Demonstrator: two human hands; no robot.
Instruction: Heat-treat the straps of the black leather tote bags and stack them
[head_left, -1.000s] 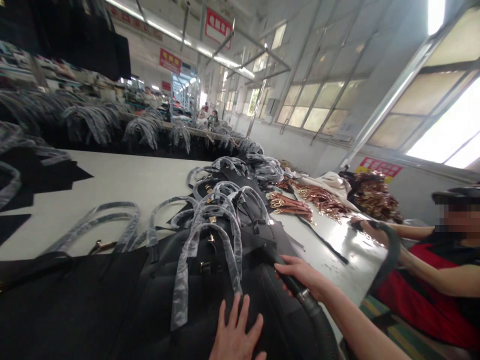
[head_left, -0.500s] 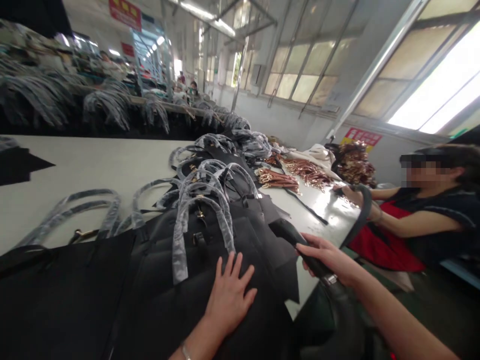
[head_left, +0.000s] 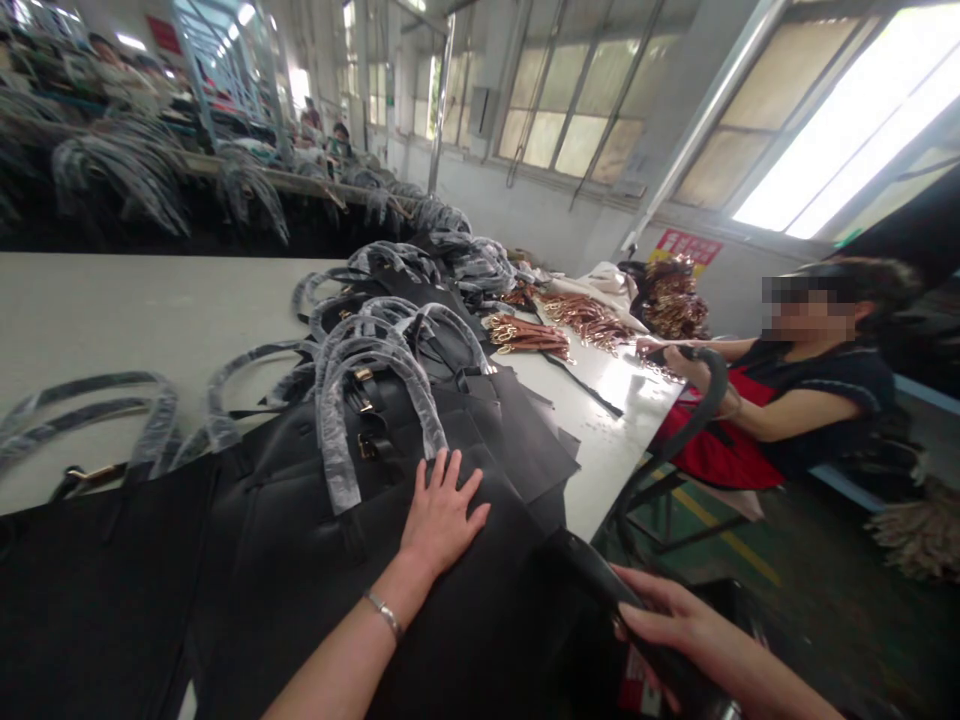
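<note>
My left hand (head_left: 442, 515) lies flat, fingers spread, on a black leather-like bag panel (head_left: 277, 560). Its fingertips touch or nearly touch the lower end of a carry handle (head_left: 336, 445) wrapped in clear plastic. A black strap with a gold buckle (head_left: 367, 447) shows under that handle's arch. My right hand (head_left: 675, 625) is wrapped around a black hand-held nozzle tool (head_left: 589, 570), whose tip is low over the panel's right edge. Whether the tip touches the panel, I cannot tell. The tool's rear end runs out of view at the bottom.
More wrapped handles (head_left: 157, 420) and black panels overlap on the white table (head_left: 97, 310). Brown straps with gold clasps (head_left: 529, 337) lie farther back. At the right, a seated co-worker (head_left: 802, 400) holds a similar black hose (head_left: 697, 410). Wrapped handles (head_left: 120, 175) hang along the far bench.
My right hand has brought the nozzle tool lower and closer to me. My left hand stays spread on the panel by the handle's end. The view has turned slightly to the right.
</note>
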